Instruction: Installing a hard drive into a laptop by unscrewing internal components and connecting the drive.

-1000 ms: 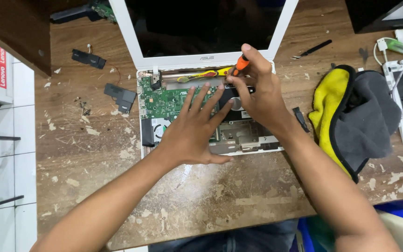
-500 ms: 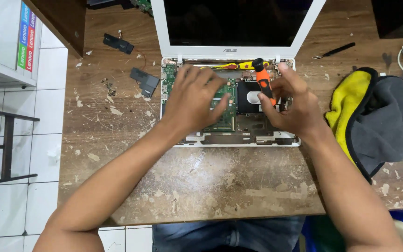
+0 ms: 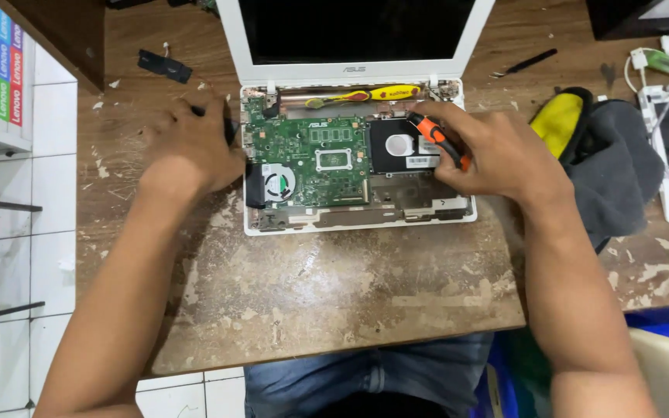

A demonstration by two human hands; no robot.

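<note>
Even, bright overhead light falls on the worn wooden table (image 3: 334, 294), with only soft shadows beside both forearms. The laptop (image 3: 354, 151) is sharp at centre. Below it, the picture's lower edge looks slightly soft, perhaps from lens distortion. No harsh glare shows.
</note>
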